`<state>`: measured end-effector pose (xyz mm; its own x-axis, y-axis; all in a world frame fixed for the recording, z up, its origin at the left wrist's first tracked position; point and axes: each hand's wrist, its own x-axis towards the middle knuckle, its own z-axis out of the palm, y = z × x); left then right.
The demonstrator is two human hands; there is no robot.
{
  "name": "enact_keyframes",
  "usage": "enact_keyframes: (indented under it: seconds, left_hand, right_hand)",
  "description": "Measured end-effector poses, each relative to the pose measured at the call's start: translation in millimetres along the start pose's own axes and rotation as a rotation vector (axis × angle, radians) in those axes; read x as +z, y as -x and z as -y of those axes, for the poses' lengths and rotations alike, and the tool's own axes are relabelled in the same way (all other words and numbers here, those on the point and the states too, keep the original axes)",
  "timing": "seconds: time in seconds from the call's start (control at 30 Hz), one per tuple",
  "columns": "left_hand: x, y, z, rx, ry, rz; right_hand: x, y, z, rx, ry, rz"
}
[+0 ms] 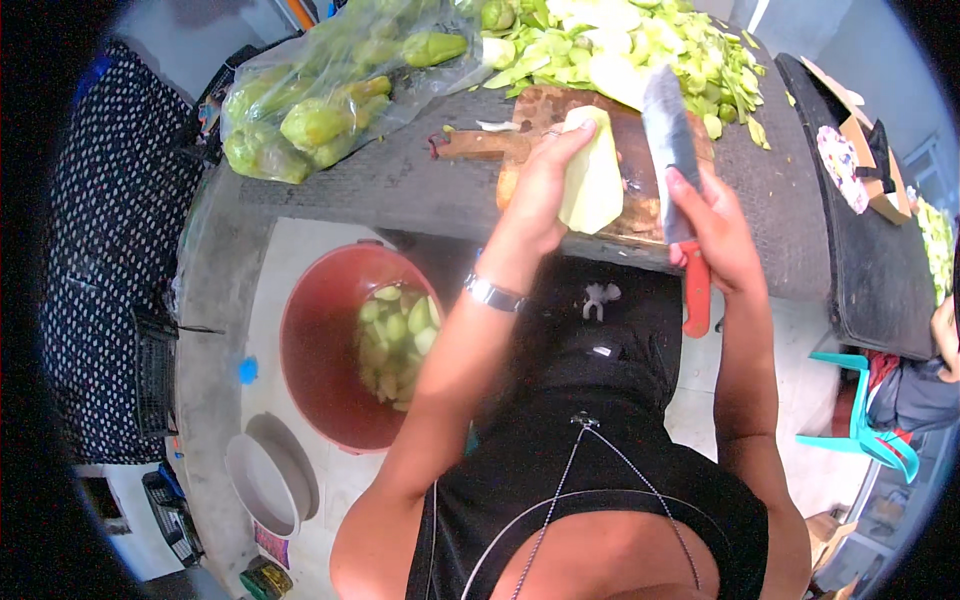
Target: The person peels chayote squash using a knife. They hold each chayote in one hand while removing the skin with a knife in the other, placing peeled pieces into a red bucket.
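My left hand (543, 190) is closed around a long, peeled, pale green vegetable (592, 178), held upright over the near side of the wooden cutting board (640, 222). Just right of it, my right hand (722, 228) grips a broad-bladed knife (668, 120) with an orange-red handle. The thumb lies along the blade, which points away from me and stands apart from the vegetable. Behind the board is a heap of pale green peelings and pieces (700, 70). Which kind of vegetable this is, I cannot tell for certain.
A clear plastic bag (330, 110) of unpeeled green vegetables rests at the table's left. Below stands a red bucket (325, 350) with cut pieces in liquid, beside a pale basin (262, 485). A turquoise plastic chair (850, 430) and part of another person's arm (945, 325) are at right.
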<state>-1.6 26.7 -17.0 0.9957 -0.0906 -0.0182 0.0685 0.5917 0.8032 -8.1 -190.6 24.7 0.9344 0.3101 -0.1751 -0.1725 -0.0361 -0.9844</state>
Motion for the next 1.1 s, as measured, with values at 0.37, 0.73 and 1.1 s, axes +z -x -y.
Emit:
enact_keyframes:
  seconds: [0.37, 0.73, 1.1]
  left_hand:
    - [-137.6, 184.1, -112.7, 0.223, 0.025, -0.354]
    - [-174.7, 209.9, -82.9, 0.197, 0.496, -0.270]
    - [-217.7, 224.8, -71.3, 0.067, -1.232, -1.094]
  right_hand:
    - [79.9, -107.5, 35.5, -0.554, 0.890, 0.192]
    - [162.8, -232.1, 30.1, -0.229, 1.241, 0.457]
    - [-8.4, -232.9, 75.3, -0.342, 1.411, -0.259]
